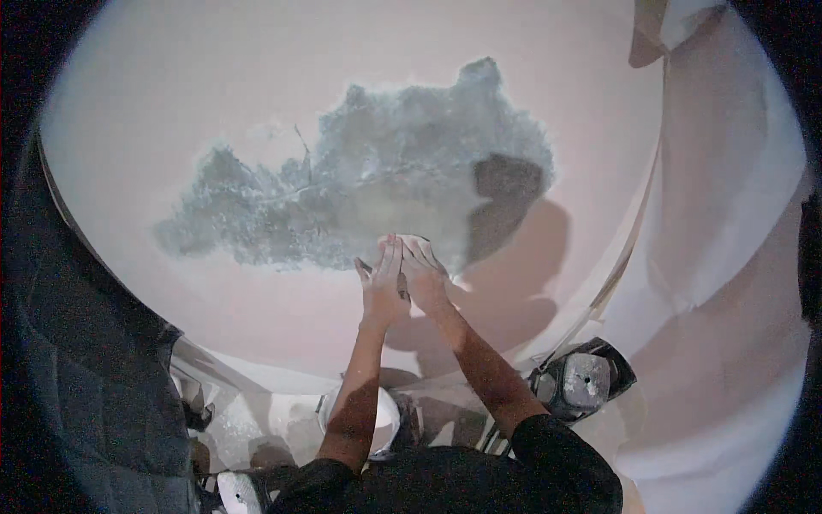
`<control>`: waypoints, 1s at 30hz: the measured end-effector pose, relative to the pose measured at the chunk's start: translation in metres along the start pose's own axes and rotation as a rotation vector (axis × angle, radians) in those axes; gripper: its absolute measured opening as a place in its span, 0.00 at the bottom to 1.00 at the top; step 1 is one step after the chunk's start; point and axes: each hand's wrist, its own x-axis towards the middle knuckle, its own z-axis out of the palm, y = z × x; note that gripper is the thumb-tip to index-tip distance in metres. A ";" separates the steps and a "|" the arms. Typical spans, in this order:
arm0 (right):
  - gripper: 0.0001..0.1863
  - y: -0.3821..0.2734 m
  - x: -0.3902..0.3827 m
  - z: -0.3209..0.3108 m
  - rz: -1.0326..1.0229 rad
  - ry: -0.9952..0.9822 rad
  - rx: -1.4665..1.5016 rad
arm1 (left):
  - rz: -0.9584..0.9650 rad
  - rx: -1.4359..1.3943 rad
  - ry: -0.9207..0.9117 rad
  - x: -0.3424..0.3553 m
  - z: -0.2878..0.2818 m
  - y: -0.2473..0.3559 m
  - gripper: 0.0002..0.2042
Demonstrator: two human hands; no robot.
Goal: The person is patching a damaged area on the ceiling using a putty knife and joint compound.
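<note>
On a pale pink wall (257,317) spreads a large, ragged grey patch (411,128). Both my hands are together at the patch's lower edge. My left hand (384,287) has its fingers stretched upward and its thumb apart to the left. Close beside it, my right hand (425,276) presses against a flat, pale pad (417,238), whose edge shows just above the fingertips. A small dark part shows between the two palms. Most of the pad is hidden under my hands, so its exact kind is unclear.
A thin crack (303,146) runs down near the patch's upper left. Below stand a white bucket (387,424) and a dusty black-framed item (586,379). Pale sheeting (719,231) hangs at right, dark cloth (94,385) at left. My shadow falls on the wall's right side.
</note>
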 end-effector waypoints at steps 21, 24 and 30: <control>0.18 0.088 0.114 -0.097 0.399 0.133 -0.011 | -0.078 0.118 0.271 0.042 -0.094 -0.080 0.53; 0.17 0.086 0.127 -0.066 0.100 0.137 0.106 | -0.116 0.208 0.220 0.046 -0.096 -0.078 0.53; 0.16 0.017 0.163 -0.096 0.157 -0.486 -0.505 | -0.148 -0.130 0.424 0.039 -0.122 -0.072 0.53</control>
